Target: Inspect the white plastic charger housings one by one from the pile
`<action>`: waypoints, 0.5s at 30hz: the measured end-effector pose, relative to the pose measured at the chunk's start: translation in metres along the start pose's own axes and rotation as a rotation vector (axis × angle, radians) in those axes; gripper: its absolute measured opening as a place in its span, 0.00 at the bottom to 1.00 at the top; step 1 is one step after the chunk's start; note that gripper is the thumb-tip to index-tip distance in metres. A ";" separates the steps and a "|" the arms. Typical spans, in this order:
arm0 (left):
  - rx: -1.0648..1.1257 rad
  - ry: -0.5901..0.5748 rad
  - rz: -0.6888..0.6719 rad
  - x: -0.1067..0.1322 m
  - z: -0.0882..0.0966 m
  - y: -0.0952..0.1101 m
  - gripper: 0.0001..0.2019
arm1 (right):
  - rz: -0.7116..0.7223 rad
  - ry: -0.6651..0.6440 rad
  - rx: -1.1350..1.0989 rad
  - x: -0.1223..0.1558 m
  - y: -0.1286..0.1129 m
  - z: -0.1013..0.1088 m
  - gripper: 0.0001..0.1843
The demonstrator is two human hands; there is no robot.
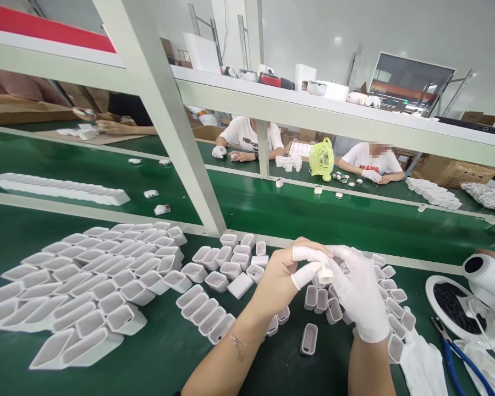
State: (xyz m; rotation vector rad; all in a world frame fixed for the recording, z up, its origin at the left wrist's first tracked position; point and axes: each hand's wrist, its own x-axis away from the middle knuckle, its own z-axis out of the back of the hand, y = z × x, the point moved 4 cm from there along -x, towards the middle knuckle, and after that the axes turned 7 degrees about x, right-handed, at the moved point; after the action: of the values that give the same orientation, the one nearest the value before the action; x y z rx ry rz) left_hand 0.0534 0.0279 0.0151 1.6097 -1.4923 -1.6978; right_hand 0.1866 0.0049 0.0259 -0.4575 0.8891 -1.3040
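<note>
My left hand point(291, 267), bare except for white covers on its thumb and index finger, is closed in a pinch. Between its fingertips and my right hand sits a small white plastic piece point(325, 275) with a rounded end; its exact kind does not show. My right hand point(361, 294), in a white glove, curls its fingers around the other side of that piece. Below the hands, a white oblong cup-like housing point(309, 339) stands alone on the green table point(284, 366). More open white housings point(322, 300) stand beneath and behind my hands, partly covered by them.
Rows of white housings point(103, 269) fill the left side. At right lie blue-handled pliers point(449, 352), a white glove point(423, 360) and a white fan point(457, 308). A slanting shelf post point(169, 121) rises ahead. Co-workers sit beyond the green conveyor belt point(247, 203).
</note>
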 end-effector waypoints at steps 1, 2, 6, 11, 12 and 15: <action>0.039 0.025 0.003 0.000 0.001 -0.002 0.05 | -0.002 -0.007 0.023 0.000 -0.001 0.000 0.13; 0.081 0.042 0.003 -0.001 0.001 -0.004 0.05 | -0.005 -0.021 0.036 0.000 -0.003 0.000 0.12; 0.201 0.083 0.006 -0.004 0.006 -0.006 0.04 | -0.036 -0.099 0.039 0.001 -0.009 0.001 0.15; 0.180 0.188 -0.024 -0.008 0.019 -0.001 0.04 | -0.196 -0.256 0.010 0.005 -0.005 -0.005 0.26; 0.184 0.197 -0.018 -0.008 0.020 -0.001 0.04 | -0.212 -0.263 0.003 0.005 -0.005 -0.005 0.26; 0.220 0.225 0.038 -0.010 0.019 -0.001 0.05 | -0.177 -0.198 0.011 0.003 -0.005 -0.002 0.21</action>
State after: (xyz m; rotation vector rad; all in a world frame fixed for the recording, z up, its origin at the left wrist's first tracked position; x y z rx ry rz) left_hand 0.0397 0.0446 0.0146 1.8018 -1.6270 -1.3192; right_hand 0.1818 0.0009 0.0269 -0.6564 0.6870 -1.3961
